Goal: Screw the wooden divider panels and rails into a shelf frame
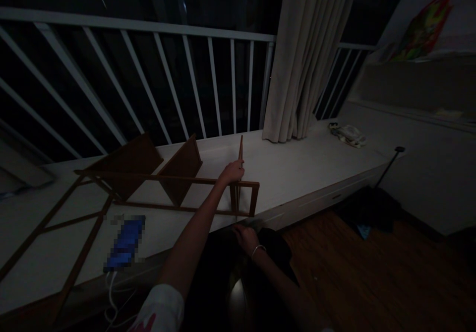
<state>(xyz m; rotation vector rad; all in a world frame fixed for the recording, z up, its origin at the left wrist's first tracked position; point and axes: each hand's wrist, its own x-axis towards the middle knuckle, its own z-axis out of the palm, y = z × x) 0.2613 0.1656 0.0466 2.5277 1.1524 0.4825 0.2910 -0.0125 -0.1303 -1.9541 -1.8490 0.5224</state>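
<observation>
A brown wooden rack (148, 177) lies on its side on a white ledge (297, 168), with two slanted shelf boards fixed in it. My left hand (232, 171) reaches out to the rack's right end and pinches a thin upright wooden board (241, 146), seen edge-on. My right hand (246, 236), with a bracelet at the wrist, sits lower at the ledge's front edge, just under the rack's right end posts (254, 198). Its fingers are curled, but the dim light hides whether they grip anything.
A lit phone (126, 242) lies on the ledge with a white cable (111, 297) hanging off. A white railing (167, 64) and a curtain (308, 54) stand behind. Small clutter (349, 134) lies far right, and dark cloth (372, 208) is on the wooden floor.
</observation>
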